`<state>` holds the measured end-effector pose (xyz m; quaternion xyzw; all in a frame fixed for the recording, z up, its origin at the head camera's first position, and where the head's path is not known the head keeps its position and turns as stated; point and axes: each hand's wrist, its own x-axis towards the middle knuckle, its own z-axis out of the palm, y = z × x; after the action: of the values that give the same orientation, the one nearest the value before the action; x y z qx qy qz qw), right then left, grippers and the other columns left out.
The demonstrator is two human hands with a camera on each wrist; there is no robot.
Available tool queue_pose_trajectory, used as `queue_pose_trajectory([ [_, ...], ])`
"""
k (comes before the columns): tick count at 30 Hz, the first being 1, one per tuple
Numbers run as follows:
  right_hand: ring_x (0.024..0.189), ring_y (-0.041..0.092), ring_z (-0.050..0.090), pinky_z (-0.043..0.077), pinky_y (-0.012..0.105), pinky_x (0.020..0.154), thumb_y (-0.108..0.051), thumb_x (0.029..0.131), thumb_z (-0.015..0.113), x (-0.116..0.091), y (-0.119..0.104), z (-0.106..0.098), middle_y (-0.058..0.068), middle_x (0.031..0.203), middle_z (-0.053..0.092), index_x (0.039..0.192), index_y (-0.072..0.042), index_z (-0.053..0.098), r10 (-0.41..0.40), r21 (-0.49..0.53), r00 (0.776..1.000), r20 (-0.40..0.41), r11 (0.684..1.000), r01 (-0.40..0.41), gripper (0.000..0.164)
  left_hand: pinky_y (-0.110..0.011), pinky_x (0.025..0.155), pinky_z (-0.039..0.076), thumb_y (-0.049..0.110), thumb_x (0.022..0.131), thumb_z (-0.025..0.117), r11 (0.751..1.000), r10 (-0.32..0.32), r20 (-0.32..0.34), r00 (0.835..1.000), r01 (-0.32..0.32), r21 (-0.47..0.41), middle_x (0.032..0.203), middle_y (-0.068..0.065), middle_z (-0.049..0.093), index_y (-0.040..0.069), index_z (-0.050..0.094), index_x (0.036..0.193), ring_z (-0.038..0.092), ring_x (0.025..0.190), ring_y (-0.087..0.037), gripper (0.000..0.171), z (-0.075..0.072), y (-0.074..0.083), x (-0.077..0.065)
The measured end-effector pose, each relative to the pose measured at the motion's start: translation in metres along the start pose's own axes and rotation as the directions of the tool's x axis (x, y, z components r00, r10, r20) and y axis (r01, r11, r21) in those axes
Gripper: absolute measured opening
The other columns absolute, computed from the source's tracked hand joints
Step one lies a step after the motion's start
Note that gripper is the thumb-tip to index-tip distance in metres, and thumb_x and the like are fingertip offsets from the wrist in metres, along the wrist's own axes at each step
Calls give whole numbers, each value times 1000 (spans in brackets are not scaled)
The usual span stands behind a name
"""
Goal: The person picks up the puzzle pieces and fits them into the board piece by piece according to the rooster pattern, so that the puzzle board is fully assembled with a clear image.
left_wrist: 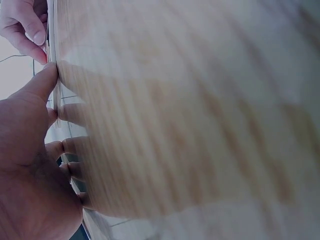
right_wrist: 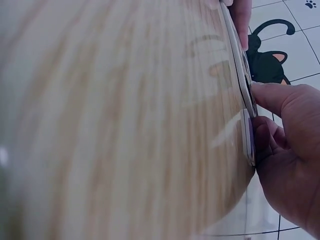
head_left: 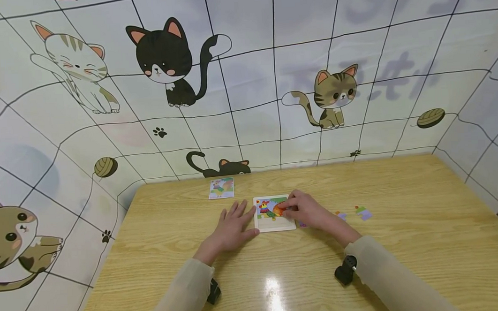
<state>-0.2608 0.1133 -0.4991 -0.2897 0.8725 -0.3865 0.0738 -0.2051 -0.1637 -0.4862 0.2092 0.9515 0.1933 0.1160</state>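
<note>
A jigsaw puzzle board (head_left: 274, 224) with a white frame lies on the table, showing a colourful rooster in its upper part and a bare strip below. My right hand (head_left: 308, 211) reaches over its right side, thumb and index finger at an orange puzzle piece (head_left: 279, 209); the hand hides part of it. In the right wrist view the right thumb (right_wrist: 272, 96) touches the board's top, with the other fingers bent beneath. My left hand (head_left: 232, 227) rests with fingers spread on the table, its thumb and index finger against the board's left edge.
A small rooster picture card (head_left: 221, 188) lies at the back left. Loose puzzle pieces lie right of the board, one (head_left: 364, 213) farther out, others partly behind the right arm. A cat-patterned wall covering (head_left: 255, 122) rises behind the wooden table (head_left: 406, 260).
</note>
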Motion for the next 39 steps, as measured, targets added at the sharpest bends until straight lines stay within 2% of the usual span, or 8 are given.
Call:
queue_pose_trajectory([
  [7,83,17,50,44,29,69,-8,94,75,2,-2,1,5,98,55,116,-2,78,21,-1,1000,-4,1000,-21,23,-67,118,6,44,104,57,1000,3,-2,1000,-3,-3,169,-19,17,12,36,161,8,155,-42,68,0,-1,0],
  [19,80,15,50,45,28,68,-6,92,77,3,-5,2,4,95,54,114,-1,78,4,-29,1000,-4,1000,-4,23,-67,118,6,45,104,57,1000,8,0,1000,-8,-10,169,-19,17,12,36,161,9,155,-42,69,0,-2,0],
  [27,75,15,53,47,29,66,-10,91,79,3,1,4,3,91,58,116,-3,77,114,30,993,-41,993,-113,26,-68,118,6,43,104,58,1000,10,0,1000,-10,-9,169,-19,17,12,36,161,8,155,-42,69,-1,-1,0],
  [34,81,17,58,49,35,71,-12,96,74,-1,8,1,1,91,63,117,-6,77,80,87,994,-69,993,-74,22,-67,119,4,45,104,57,1000,-5,4,1000,5,-9,169,-16,15,14,35,162,6,155,-41,69,0,-1,0],
  [39,82,16,58,50,33,72,-12,95,75,-4,12,-1,0,94,63,112,-7,78,68,111,996,-61,992,-61,18,-68,118,7,43,104,58,1000,9,-11,1000,-9,-5,169,-18,17,13,36,161,9,155,-43,68,1,-2,0],
])
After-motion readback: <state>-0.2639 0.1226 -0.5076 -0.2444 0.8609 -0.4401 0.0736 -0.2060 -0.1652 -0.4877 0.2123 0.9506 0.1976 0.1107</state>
